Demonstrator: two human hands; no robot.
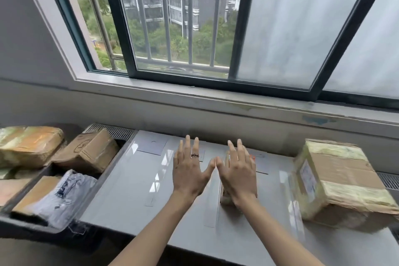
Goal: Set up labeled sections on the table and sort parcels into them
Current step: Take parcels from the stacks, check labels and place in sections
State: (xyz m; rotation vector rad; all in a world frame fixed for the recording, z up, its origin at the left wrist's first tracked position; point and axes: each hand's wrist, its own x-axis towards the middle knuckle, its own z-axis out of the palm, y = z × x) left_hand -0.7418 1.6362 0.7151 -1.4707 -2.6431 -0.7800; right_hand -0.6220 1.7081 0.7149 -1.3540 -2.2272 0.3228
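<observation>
Both forearms reach in from the near edge over the grey table [133, 198]. Left hand [191, 170] and right hand [238, 171] are held flat, palms down, fingers spread and gripping nothing, thumb tips touching. A small taped parcel [225, 200] shows partly under the right hand. Clear tape strips [212, 198] split the tabletop into sections, with label cards [152, 143] along the far edge. One big taped carton [341, 181] stands in the right section; the left section is bare. More parcels fill a dark bin [32, 220] just left of the table.
</observation>
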